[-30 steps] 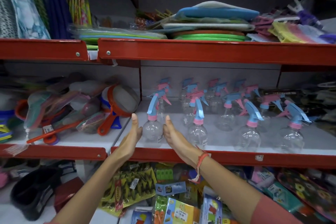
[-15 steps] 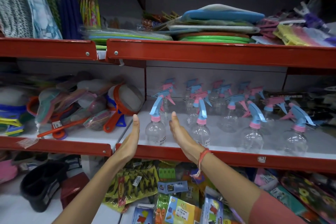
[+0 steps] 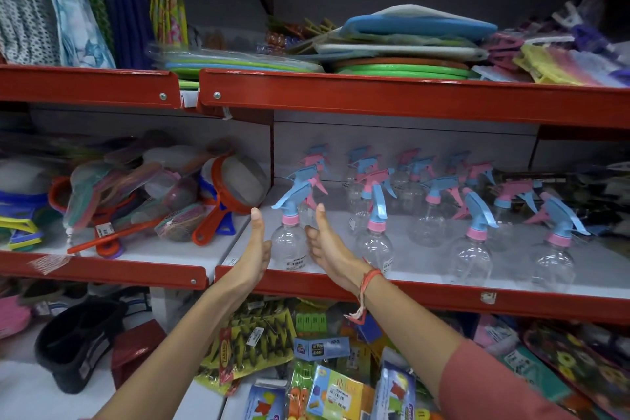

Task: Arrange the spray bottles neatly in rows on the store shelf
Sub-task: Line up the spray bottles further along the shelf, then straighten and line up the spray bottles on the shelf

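Both hands are flanking the front-left spray bottle on the middle shelf. Left hand is standing edge-on with fingers straight, flat and unclenched, its thumb side looking to be touching the bottle's left wall. Right hand is doing the same on the other side, thumb stuck out toward the bottle, palm open; neither hand is gripping anything. It is a squaring-up press, not a lift.

The bottle is sitting upright near the front lip, at the shelf's left end, by the red upright. The other spray bottles are standing in loose rows to the right and behind, triggers pointing different ways.

Handling guess: clear thin plastic, empty, so very light and tippy, smooth and a bit slippery, top-heavy from the blue trigger head. Best hold is probably around the round belly or the pink collar, not the trigger.

Room: the red front edge is close, so sliding forward risks a fall. The next bottle is just beside the right hand. Open white shelf is showing between the rows further right.
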Demonstrator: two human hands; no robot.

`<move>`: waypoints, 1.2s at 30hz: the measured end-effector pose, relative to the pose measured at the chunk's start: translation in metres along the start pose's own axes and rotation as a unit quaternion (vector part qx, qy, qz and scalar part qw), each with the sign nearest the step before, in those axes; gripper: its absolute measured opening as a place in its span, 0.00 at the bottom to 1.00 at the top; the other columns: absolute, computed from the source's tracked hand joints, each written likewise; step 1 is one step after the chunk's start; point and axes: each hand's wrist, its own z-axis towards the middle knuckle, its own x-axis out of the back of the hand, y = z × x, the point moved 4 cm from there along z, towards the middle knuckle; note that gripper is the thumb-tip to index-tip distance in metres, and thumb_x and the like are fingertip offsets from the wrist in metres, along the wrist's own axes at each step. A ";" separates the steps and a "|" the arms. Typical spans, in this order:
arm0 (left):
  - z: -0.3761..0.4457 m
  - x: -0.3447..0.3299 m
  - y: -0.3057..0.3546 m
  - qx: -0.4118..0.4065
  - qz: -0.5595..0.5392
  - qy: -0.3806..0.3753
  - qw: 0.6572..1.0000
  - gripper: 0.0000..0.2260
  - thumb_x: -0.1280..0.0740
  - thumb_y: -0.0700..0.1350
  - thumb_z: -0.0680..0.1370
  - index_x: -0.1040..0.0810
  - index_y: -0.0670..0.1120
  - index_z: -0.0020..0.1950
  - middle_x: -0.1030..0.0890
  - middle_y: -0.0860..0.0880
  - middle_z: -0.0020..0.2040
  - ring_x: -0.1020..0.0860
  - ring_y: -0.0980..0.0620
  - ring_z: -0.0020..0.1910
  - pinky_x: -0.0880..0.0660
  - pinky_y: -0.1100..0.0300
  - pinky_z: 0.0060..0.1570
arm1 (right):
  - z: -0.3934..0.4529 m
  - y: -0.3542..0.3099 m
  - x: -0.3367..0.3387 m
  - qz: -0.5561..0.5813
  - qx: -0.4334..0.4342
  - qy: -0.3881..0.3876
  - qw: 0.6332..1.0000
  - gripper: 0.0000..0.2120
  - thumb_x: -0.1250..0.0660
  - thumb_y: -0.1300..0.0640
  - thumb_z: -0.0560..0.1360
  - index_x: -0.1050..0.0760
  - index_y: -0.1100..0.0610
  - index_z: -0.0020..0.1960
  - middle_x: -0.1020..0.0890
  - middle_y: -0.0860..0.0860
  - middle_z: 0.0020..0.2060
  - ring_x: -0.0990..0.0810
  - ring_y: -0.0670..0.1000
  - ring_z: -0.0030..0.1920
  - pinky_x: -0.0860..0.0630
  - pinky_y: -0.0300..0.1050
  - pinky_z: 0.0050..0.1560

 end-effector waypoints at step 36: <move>-0.015 -0.103 0.004 -0.129 0.064 0.091 0.985 0.17 0.48 0.57 0.80 0.24 0.50 0.55 0.21 0.46 0.61 0.25 0.49 0.61 0.32 0.49 0.66 | -0.089 0.005 0.153 0.020 0.164 0.335 0.928 0.21 0.45 0.50 0.81 0.21 0.58 0.40 0.17 0.55 0.34 0.19 0.52 0.33 0.26 0.40 0.33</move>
